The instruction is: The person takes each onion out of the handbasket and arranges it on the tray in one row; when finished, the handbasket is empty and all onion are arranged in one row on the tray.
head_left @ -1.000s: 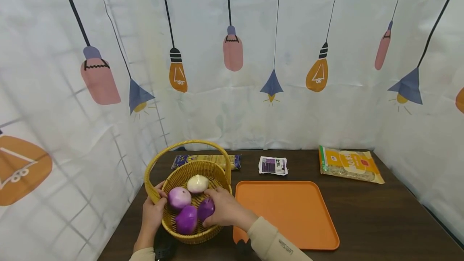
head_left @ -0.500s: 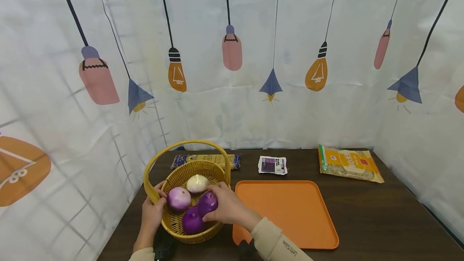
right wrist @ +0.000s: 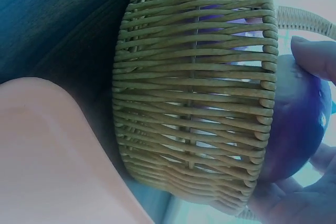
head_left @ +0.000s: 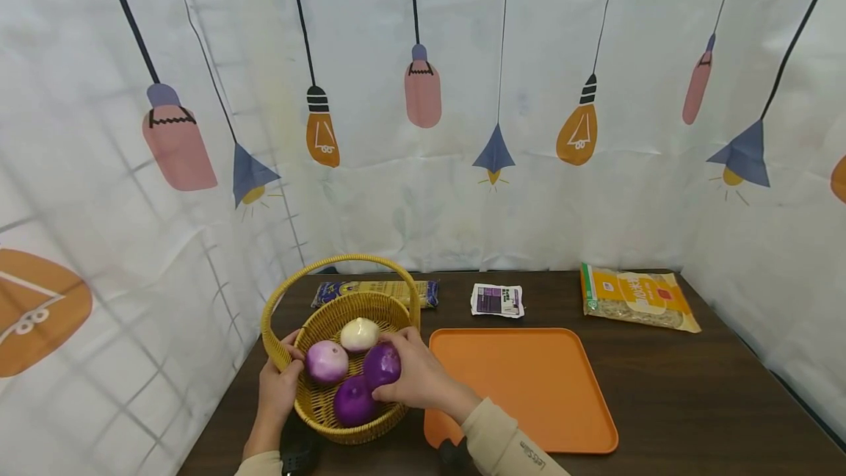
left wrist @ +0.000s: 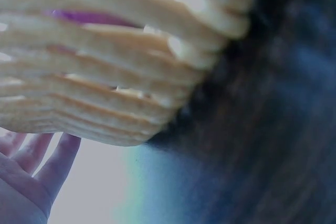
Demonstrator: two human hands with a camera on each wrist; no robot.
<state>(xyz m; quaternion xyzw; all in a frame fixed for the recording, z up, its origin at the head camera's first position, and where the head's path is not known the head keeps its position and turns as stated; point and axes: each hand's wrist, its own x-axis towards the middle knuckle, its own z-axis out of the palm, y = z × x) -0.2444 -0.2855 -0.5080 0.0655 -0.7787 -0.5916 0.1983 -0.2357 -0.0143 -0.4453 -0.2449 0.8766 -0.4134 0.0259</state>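
Note:
A yellow woven basket with a tall arched handle stands on the dark table at the left. In it lie a white onion, a pale purple onion and a dark purple onion. My right hand grips another dark purple onion between thumb and fingers. The right wrist view shows this held purple onion at the basket's rim. My left hand holds the basket's left rim at the foot of the handle; in the left wrist view its fingers show beside the weave.
An orange tray lies right of the basket, under the right forearm. Along the back are a blue-and-yellow packet behind the basket, a small white-and-purple packet and a yellow-orange bag. A printed curtain surrounds the table.
My right hand has raised the gripped purple onion a little, up from among the others. The lower dark purple onion has rolled slightly to the right. My left hand stays on the basket.

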